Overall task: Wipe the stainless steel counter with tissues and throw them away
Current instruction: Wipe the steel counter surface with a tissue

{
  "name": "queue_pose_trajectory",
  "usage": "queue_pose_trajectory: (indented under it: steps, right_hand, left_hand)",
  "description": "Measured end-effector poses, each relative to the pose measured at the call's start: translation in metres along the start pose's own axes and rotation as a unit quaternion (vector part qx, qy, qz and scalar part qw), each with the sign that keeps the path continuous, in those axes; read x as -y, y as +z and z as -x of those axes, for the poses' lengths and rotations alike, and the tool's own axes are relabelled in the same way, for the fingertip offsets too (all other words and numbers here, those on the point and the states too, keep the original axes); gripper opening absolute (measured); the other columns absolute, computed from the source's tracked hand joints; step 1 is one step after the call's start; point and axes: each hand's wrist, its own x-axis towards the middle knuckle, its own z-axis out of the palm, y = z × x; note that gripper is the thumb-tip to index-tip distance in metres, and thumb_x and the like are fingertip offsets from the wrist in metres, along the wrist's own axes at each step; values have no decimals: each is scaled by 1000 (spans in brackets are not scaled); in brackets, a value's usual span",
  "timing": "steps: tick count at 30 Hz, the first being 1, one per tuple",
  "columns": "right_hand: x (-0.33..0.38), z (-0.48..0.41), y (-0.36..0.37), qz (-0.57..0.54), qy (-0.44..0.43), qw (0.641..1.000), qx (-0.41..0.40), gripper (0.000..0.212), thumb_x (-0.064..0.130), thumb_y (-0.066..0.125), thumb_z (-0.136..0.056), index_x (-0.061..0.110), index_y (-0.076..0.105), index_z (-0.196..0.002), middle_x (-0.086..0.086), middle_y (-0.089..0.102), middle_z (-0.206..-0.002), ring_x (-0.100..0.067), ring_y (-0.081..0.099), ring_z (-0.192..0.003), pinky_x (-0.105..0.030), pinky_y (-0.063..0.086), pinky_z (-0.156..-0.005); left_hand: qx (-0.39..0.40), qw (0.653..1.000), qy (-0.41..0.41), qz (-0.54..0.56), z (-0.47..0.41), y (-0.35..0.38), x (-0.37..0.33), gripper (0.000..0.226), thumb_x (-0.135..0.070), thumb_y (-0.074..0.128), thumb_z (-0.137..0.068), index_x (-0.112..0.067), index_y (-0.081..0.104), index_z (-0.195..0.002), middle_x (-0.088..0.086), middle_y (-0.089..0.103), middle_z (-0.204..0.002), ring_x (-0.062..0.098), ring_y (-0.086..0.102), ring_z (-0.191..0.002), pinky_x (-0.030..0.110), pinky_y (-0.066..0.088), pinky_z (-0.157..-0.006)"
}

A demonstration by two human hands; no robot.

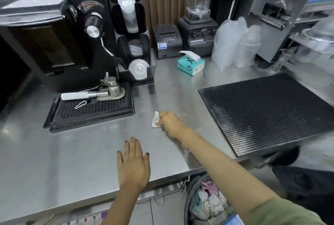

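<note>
While right hand (169, 121) clenches crumpled tissue (155, 120) on steel counter (72, 152), just left of bar mat (267, 114), left hand (133, 163) lies flat, fingers straight, further left of mat. Risks: small wad may skip streaks beside mat edge; thin tissue may shred; toss may miss waste bin (188, 199) below mat's near corner.

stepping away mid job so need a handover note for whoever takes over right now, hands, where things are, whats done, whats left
Left grip: open, flat on the counter near the front edge.
Right grip: holds a crumpled tissue, pressed to the counter between drip tray and black mat.
Tissue box at the back; bin below the front edge, already holding used tissues.
Done: wiping under way; how much is covered is unclear.
Left: finish wiping, bin the tissue.
</note>
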Motion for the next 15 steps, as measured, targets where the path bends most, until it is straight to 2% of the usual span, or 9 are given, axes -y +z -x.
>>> queue_pose_trajectory:
  steps: [2,4,7,9,10,12,13,15]
  right_hand:
    - [14,9,5,-13,-12,1000,10,22,8,53,-87,-3,62,-104,-23,58,-113,-33,54,-108,-34,40,-91]
    - [16,24,5,-28,-19,999,21,22,15,57,-85,-3,63,-95,-19,59,-98,-29,56,-94,-34,41,-83]
    - [2,54,1,-25,-28,999,38,21,18,49,-87,9,68,-88,-8,51,-93,-25,50,-92,-33,38,-81]
    - [-6,77,-6,-26,-3,998,57,22,21,50,-84,22,56,-63,-11,50,-90,-29,52,-89,-30,38,-74]
    - [-11,86,-7,-5,-23,999,47,27,22,54,-83,24,48,-57,-15,52,-90,-32,53,-87,-31,38,-74]
    - [-24,99,-11,42,-35,997,55,30,22,58,-82,25,45,-56,-16,55,-90,-31,54,-86,-36,40,-81]
    - [-31,103,-13,41,-19,997,62,26,20,59,-83,24,51,-59,-13,56,-90,-29,54,-86,-34,40,-84]
    - [-42,98,-19,17,1,999,40,11,10,59,-84,14,68,-80,-10,60,-96,-25,55,-92,-30,40,-84]
  left_hand:
    - [0,1000,-4,-6,1,0,-1,57,-37,12,-98,-14,-4,-148,-1,-8,-157,17,-8,-144,41,0,-117]
    - [1,1000,-6,2,2,0,-1,56,-36,12,-98,-15,-3,-148,-2,-8,-157,16,-9,-144,40,0,-117]
    - [5,1000,-5,17,1,-1,1,55,-34,12,-98,-16,0,-148,-3,-6,-157,15,-8,-144,40,1,-118]
    - [1,1000,-7,22,1,1,1,55,-34,13,-98,-16,2,-149,-4,-4,-157,15,-7,-144,40,1,-118]
    - [1,1000,-8,18,1,1,1,55,-34,13,-98,-16,3,-149,-4,-4,-157,15,-6,-144,40,2,-117]
    - [2,1000,-18,3,0,0,-1,54,-33,16,-97,-15,9,-148,-2,2,-157,17,-1,-144,40,5,-116]
    - [-6,1000,-26,1,-2,-2,-5,52,-31,20,-97,-13,18,-146,0,9,-157,20,5,-143,41,10,-115]
    - [-30,999,-23,13,-10,-9,-18,42,-28,30,-95,-12,39,-133,3,29,-149,25,22,-136,41,22,-109]
